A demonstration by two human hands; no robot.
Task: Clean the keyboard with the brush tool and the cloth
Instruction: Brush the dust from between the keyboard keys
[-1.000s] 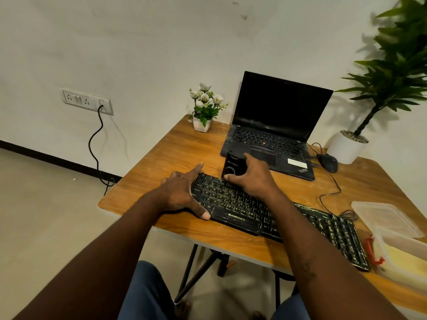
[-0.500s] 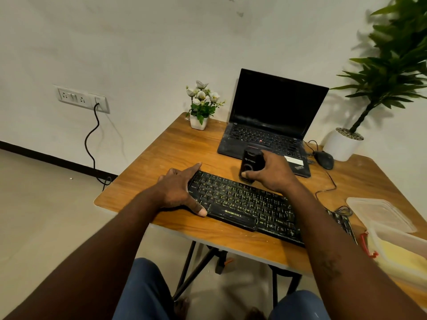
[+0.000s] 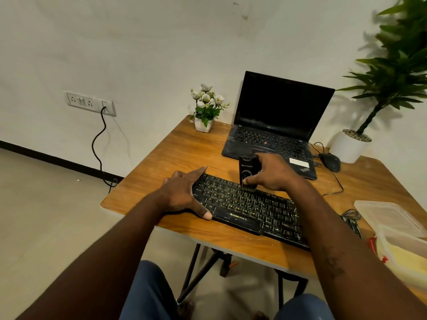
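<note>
Head view: you look down past both forearms at a wooden desk (image 3: 184, 153), knees under its near edge.
Box: a clear plastic box (image 3: 406, 241) sits at your near right with its lid (image 3: 388, 213) just beyond it. Something yellow lies inside, perhaps the cloth; you cannot tell from here.
Keyboard: the black keyboard (image 3: 254, 209) lies slantwise across the desk in front of you, its right end hidden under your right forearm.
Left hand: your left hand (image 3: 184, 192) rests on the keyboard's left end, fingers spread and fairly straight, thumb on the front edge. That looks like bracing, so the board does not slide under the strokes.
Right hand: your right hand (image 3: 272, 174) has its fingers wrapped round the brush (image 3: 248, 168), thumb low on its face.
Brush: it stands upright, bristles down on the back key rows, which suits sweeping crumbs out of the gaps.
Stage: brushing seems early; the wiping is not begun.
Behind: the open laptop (image 3: 277, 112) stands close beyond the brush, so short strokes are wise. A mouse (image 3: 331, 161), a small flower pot (image 3: 204, 112) and a large potted plant (image 3: 351, 146) stand well apart.
</note>
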